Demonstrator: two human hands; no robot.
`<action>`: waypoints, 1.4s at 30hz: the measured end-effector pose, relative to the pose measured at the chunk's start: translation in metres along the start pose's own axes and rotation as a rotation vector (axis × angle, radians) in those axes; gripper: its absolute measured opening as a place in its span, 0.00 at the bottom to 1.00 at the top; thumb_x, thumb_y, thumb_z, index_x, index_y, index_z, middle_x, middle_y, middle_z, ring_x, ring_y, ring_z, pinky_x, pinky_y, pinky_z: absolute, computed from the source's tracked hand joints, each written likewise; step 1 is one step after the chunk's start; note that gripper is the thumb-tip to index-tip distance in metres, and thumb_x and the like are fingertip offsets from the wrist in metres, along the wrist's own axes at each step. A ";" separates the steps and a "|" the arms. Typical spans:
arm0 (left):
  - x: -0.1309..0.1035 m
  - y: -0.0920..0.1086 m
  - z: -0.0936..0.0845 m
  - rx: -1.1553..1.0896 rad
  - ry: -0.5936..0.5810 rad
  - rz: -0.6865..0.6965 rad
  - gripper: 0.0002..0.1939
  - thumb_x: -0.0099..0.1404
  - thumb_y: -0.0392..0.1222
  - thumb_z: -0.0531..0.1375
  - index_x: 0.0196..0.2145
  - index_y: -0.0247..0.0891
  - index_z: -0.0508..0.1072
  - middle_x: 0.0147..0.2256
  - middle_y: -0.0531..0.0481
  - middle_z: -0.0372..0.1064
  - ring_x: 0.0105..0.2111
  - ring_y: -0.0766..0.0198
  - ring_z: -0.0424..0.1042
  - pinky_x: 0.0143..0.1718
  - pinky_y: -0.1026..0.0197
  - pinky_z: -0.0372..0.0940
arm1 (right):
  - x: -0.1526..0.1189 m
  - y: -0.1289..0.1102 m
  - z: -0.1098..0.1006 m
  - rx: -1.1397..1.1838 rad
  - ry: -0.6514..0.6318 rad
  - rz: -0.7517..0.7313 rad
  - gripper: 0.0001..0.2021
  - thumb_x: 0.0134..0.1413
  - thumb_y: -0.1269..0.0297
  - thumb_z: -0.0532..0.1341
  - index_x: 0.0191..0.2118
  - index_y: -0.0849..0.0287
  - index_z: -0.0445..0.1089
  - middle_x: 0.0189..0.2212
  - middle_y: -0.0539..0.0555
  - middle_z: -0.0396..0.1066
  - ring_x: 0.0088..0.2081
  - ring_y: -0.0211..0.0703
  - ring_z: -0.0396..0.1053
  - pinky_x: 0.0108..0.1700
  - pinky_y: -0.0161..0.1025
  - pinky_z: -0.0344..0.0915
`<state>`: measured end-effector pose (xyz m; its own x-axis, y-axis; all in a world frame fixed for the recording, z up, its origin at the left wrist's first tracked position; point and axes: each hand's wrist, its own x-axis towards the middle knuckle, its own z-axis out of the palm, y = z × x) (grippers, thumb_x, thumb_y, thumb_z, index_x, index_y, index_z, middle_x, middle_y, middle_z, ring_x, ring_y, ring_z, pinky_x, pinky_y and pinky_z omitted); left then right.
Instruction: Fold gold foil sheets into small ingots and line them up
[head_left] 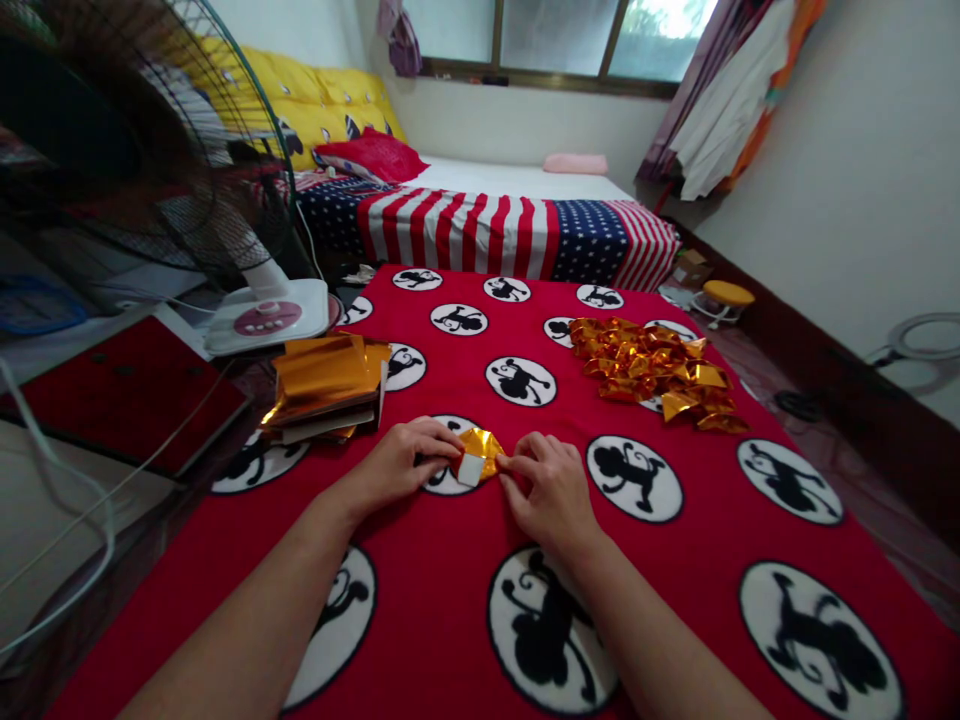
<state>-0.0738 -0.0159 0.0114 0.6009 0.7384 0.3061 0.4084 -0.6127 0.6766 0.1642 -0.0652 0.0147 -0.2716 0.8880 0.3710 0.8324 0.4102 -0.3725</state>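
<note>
A small piece of gold foil paper (487, 447), partly folded with a pale patch of its underside showing, lies on the red monkey-print cloth (450, 540). My left hand (405, 455) pinches its left edge between thumb and fingers. On the opposite edge, my right hand (546, 480) grips it with thumb and forefinger. To the left sits a stack of gold foil sheets (330, 375), slightly fanned out. Several folded gold foil pieces (652, 370) are gathered in a heap at the right.
An electric fan (274, 310) stands at the left, beside a dark red board (127, 385) and a white cable (105, 500). Beyond the cloth is a bed with a striped and starred cover (465, 230). A yellow-topped stool (727, 293) stands by the right wall.
</note>
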 end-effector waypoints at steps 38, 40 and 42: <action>0.002 0.016 0.019 0.241 0.092 0.125 0.09 0.66 0.36 0.58 0.40 0.41 0.78 0.42 0.46 0.74 0.43 0.61 0.71 0.46 0.56 0.67 | 0.003 0.025 -0.001 0.039 0.007 -0.161 0.06 0.61 0.66 0.62 0.38 0.54 0.78 0.34 0.54 0.70 0.36 0.41 0.65 0.38 0.37 0.61; 0.002 0.016 0.019 0.248 0.084 0.114 0.09 0.66 0.37 0.58 0.40 0.41 0.78 0.42 0.46 0.74 0.43 0.61 0.71 0.45 0.57 0.67 | 0.002 0.026 0.000 0.046 0.012 -0.179 0.07 0.61 0.67 0.61 0.36 0.54 0.78 0.34 0.54 0.70 0.36 0.40 0.65 0.38 0.37 0.61; 0.001 0.016 0.019 0.254 0.075 0.105 0.09 0.66 0.37 0.58 0.41 0.42 0.79 0.43 0.46 0.74 0.43 0.62 0.71 0.45 0.58 0.68 | 0.002 0.026 0.000 0.059 0.009 -0.197 0.08 0.62 0.68 0.60 0.36 0.55 0.78 0.34 0.54 0.70 0.36 0.40 0.66 0.38 0.36 0.61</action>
<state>-0.0536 -0.0302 0.0101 0.6003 0.6802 0.4207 0.5115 -0.7309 0.4518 0.1852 -0.0526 0.0055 -0.4218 0.7877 0.4490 0.7341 0.5874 -0.3408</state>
